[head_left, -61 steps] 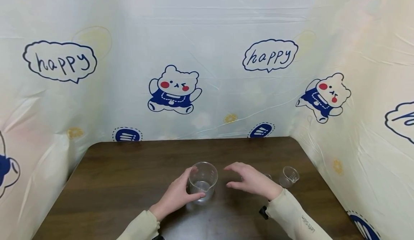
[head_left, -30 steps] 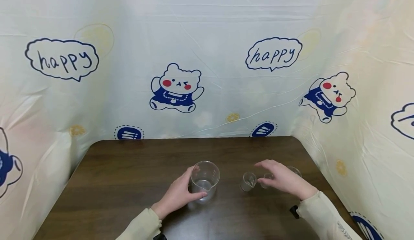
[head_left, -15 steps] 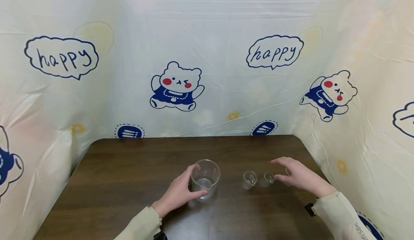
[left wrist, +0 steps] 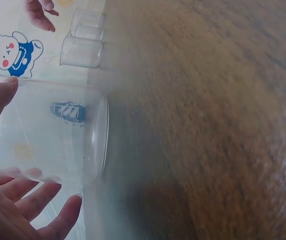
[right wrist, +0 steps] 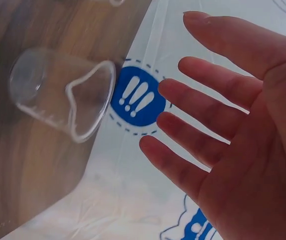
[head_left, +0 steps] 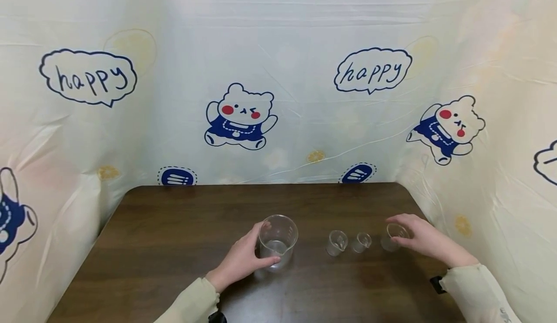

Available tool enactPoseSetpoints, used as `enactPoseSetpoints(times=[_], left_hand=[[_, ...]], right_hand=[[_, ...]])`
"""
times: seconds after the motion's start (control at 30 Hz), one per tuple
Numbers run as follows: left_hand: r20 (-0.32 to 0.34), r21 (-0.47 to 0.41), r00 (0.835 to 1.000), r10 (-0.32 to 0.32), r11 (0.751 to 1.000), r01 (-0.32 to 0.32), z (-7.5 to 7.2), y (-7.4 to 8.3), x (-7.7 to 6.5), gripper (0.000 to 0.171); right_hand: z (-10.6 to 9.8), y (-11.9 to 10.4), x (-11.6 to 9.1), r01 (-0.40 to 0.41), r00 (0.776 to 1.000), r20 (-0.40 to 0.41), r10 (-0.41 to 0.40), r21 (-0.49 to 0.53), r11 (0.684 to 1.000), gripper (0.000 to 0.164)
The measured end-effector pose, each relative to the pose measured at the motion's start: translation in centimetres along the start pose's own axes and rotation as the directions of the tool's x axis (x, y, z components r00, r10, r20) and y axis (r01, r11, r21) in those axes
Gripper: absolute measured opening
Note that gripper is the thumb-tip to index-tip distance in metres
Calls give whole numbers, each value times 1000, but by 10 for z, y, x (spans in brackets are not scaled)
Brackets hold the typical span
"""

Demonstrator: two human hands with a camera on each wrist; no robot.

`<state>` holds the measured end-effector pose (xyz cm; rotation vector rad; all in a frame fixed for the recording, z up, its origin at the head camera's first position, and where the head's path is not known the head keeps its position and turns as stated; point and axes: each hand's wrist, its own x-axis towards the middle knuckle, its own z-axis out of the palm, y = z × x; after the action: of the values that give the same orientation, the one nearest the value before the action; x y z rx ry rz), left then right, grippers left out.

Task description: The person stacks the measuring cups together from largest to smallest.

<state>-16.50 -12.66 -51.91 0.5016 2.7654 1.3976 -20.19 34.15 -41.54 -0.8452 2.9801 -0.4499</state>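
My left hand grips a large clear glass beaker from its left side, thumb in front and fingers behind. In the left wrist view the fingers curl against the wall of this upright beaker. Over at the right, my right hand hovers at the rim of a smaller beaker, overlapping it in the head view. The right wrist view shows that hand's fingers spread, apart from the beaker and holding nothing.
Between the hands, two other small beakers, a left one and a tinier one, stand in a row on the dark wooden table. A printed curtain encloses the table's back and sides.
My right hand has moved rightward past the two small beakers, uncovering them, to the rightmost one. The left hand stays on the large beaker.
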Motion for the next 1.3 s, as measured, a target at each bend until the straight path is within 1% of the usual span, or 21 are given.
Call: enactPoseSetpoints(times=[0.17,0.27,0.4,0.63,0.77,1.1,1.3], left_hand=[[0,-12,1000,4,1000,-4,1,0,-1,96],[-2,-12,1000,7,1000,-7,1,-1,-1,95],[-2,-3,1000,4,1000,-4,1,-1,-2,95],[0,-6,1000,11,1000,-11,1,-2,-2,96],[3,-2,1000,7,1000,-7,0,-1,-2,96],[25,-8,1000,-3,1000,4,-1,-1,-2,97],[26,-10,999,-18,1000,19,-1,-1,-1,97]], right_hand=[[0,14,-4,-20,1000,10,20,22,1000,49],[1,22,-5,-15,1000,11,15,23,1000,53],[3,32,-7,1,1000,19,-2,19,1000,54],[12,51,-13,-35,997,73,34,12,999,60],[16,59,-12,-46,994,101,44,18,999,63],[22,65,-7,-74,986,154,64,60,995,69],[26,67,-3,-61,984,174,44,95,994,70]])
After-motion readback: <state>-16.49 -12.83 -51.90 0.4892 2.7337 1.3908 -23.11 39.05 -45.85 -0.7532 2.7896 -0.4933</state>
